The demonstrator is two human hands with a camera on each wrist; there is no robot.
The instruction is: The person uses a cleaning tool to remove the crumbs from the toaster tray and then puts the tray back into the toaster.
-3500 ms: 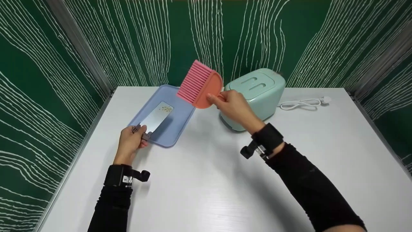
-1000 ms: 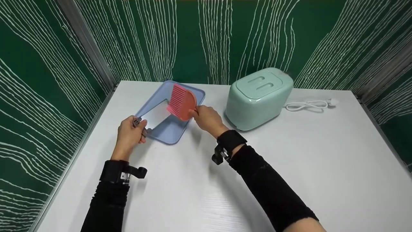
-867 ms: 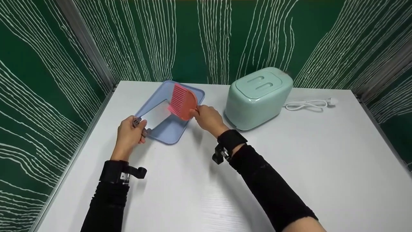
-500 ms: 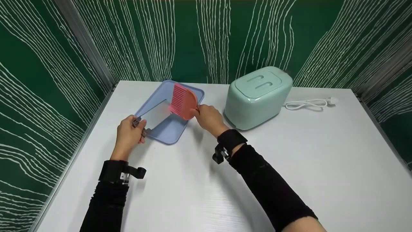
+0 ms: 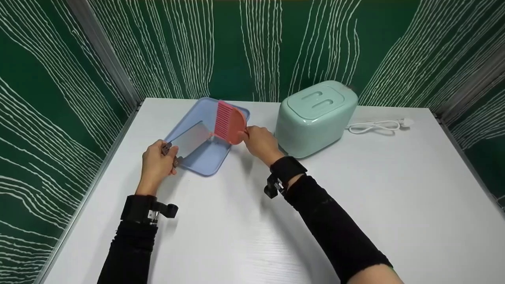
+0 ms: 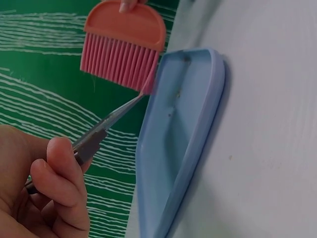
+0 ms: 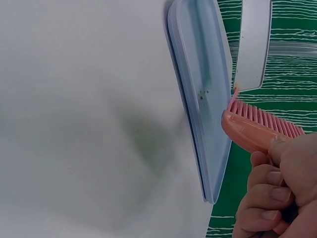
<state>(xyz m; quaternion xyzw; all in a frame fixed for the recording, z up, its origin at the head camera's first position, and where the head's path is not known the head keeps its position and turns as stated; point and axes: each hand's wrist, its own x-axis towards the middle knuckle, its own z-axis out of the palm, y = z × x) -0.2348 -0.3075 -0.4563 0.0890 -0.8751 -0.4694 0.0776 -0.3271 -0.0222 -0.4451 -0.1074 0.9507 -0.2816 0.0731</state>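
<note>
In the head view we see the left hand [image 5: 157,161] grasping the grey handle [image 5: 165,149] of a metal plate [image 5: 190,142], which is held over the blue tray [image 5: 206,163] at the far left of the white counter [image 5: 315,221]. The right hand [image 5: 261,142] has its grip closed on an orange brush [image 5: 237,124], whose pink bristles [image 5: 223,118] meet the plate's far right end. To their right stands a mint-green toaster [image 5: 315,126], a white cord [image 5: 378,126] looped beside it. From the left wrist we find the plate tilted, a corner of the bristles touching its tip; dark specks [image 6: 178,93] lie in the tray. In the right wrist view we see fingers curled tightly round the brush (its handle is mostly hidden from us) and the specks near the bristles.
</note>
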